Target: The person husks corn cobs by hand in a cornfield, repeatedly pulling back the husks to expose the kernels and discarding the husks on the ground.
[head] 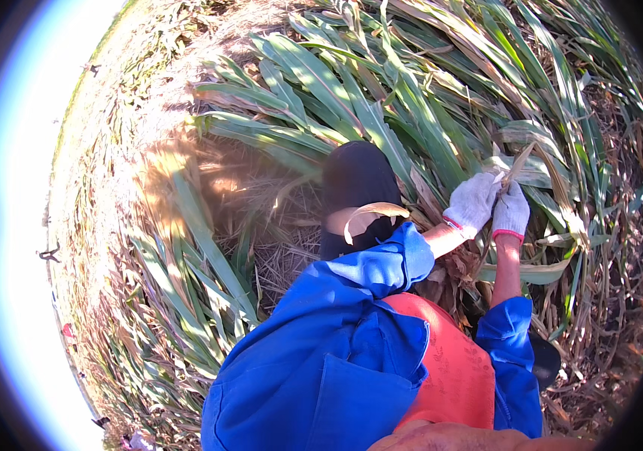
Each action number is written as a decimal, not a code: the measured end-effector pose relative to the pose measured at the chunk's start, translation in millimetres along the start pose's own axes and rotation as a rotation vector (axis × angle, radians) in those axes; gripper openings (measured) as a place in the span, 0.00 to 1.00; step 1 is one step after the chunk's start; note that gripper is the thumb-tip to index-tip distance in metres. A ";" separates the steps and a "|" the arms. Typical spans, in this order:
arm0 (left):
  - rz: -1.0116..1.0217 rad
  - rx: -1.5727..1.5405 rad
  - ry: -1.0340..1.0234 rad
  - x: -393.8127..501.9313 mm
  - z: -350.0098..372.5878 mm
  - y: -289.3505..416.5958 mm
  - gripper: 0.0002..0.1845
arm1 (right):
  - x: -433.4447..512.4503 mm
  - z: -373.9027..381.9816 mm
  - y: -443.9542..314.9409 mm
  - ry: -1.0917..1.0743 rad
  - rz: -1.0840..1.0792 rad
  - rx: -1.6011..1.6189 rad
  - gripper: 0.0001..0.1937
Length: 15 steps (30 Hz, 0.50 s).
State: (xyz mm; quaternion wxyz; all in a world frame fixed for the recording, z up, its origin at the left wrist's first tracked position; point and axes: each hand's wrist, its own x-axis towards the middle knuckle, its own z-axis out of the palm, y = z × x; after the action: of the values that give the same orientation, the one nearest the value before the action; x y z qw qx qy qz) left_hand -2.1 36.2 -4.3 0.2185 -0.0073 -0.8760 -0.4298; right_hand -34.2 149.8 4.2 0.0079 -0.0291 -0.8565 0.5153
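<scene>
My hands, in white knit gloves with red-pink cuffs, meet in front of me right of the picture's middle. My left hand and my right hand are side by side, with their fingers closed on a dry corn husk between them. Long green and drying corn leaves lie on their stalks around and beyond the gloves. Below the hands are brown dry leaves. A curved dry leaf crosses in front of my dark-clad knee. The fingertips are partly hidden.
Cut corn plants lie in another heap on the left. Straw-covered ground shows between that heap and my leg. Thin dry stalks and leaf litter cover the ground at right. Small dark figures, too small to identify, stand along the far field edge.
</scene>
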 end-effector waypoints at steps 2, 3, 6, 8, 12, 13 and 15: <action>-0.045 -0.043 -0.023 -3.6 4.9 -0.5 0.13 | 1.9 -6.2 7.3 -0.031 0.023 -0.177 0.15; 0.038 -0.114 0.099 -4.3 7.5 1.0 0.11 | 0.8 -9.8 12.7 -0.036 -0.007 -0.125 0.15; 0.001 -0.035 -0.027 6.2 4.6 -2.0 0.09 | -4.2 -16.9 29.2 0.038 -0.253 -0.284 0.11; -0.086 -0.007 0.045 29.1 -11.1 -19.7 0.12 | -23.1 -22.0 40.3 -0.266 0.183 -0.217 0.11; -0.628 -0.326 -0.083 45.1 -29.1 -51.4 0.24 | -78.6 -6.2 49.1 -0.366 0.118 -0.470 0.13; -0.605 -0.389 -0.088 43.5 -28.3 -53.8 0.24 | -86.9 -1.7 47.5 -0.433 0.101 -0.542 0.14; -0.558 -0.471 -0.108 41.4 -21.2 -50.2 0.25 | -90.6 0.6 42.1 -0.465 0.102 -0.597 0.14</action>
State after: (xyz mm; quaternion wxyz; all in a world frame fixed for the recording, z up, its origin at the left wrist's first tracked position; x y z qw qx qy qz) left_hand -41.6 -18.7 -14.5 0.0389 0.1589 -0.7317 -0.6617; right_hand 57.9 163.7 -31.7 -0.2213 0.0449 -0.9452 0.2358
